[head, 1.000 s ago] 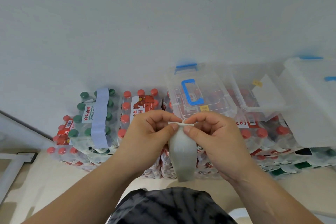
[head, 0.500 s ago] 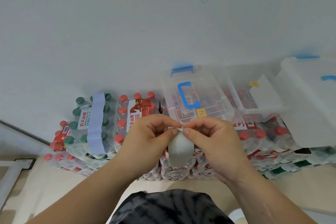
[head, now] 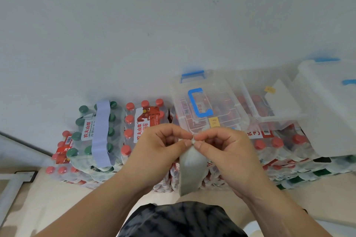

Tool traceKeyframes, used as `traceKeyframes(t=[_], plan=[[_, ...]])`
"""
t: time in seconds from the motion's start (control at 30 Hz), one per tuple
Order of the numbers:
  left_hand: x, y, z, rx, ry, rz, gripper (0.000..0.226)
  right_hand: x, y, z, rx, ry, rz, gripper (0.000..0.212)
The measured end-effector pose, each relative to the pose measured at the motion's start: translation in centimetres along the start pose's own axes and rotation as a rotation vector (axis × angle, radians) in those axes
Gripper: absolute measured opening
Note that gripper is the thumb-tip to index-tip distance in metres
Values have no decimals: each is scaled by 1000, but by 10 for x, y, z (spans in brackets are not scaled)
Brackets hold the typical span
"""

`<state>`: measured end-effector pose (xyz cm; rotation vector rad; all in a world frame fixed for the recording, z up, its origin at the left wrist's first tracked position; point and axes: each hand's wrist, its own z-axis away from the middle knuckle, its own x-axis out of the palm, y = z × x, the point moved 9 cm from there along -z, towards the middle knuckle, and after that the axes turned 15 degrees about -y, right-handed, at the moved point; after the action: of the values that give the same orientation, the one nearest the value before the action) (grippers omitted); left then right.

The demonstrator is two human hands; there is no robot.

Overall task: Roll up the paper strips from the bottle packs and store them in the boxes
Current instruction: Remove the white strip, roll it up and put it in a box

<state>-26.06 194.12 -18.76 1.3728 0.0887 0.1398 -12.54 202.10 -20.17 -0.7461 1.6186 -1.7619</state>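
My left hand [head: 159, 150] and my right hand [head: 225, 152] pinch the top end of a pale grey paper strip [head: 189, 171] between thumbs and forefingers, in front of the bottle packs. The strip's loose end hangs down toward my lap. A lavender paper strip [head: 102, 132] lies over the green-capped bottle pack [head: 84, 136] at the left. Beside it stands a red-capped pack [head: 142, 121]. A clear box with a blue handle [head: 208, 106] sits shut on the packs just beyond my hands.
An open clear box [head: 269, 106] with a white sheet inside sits right of the shut one. A large clear lid or box [head: 327, 106] fills the far right. More red-capped packs [head: 279, 148] are stacked below against the white wall. A pale floor lies at left.
The strip's hanging end was drawn up shorter half a second ago and now hangs longer again. My fingertips have closed tighter on its top end. The view has shifted slightly.
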Motion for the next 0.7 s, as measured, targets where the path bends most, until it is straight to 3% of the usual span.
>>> traceKeyframes(t=[0.3,0.43,0.7], plan=[[0,9,0,89,-23,-127,3,-2,-2,1,51,-14,21,10],[-1,4,-1,27,-10,-82,17,-3,-1,1,51,-10,50,13],[-3,6,-1,57,61,-107,16,0,-3,2,-10,-5,23,15]])
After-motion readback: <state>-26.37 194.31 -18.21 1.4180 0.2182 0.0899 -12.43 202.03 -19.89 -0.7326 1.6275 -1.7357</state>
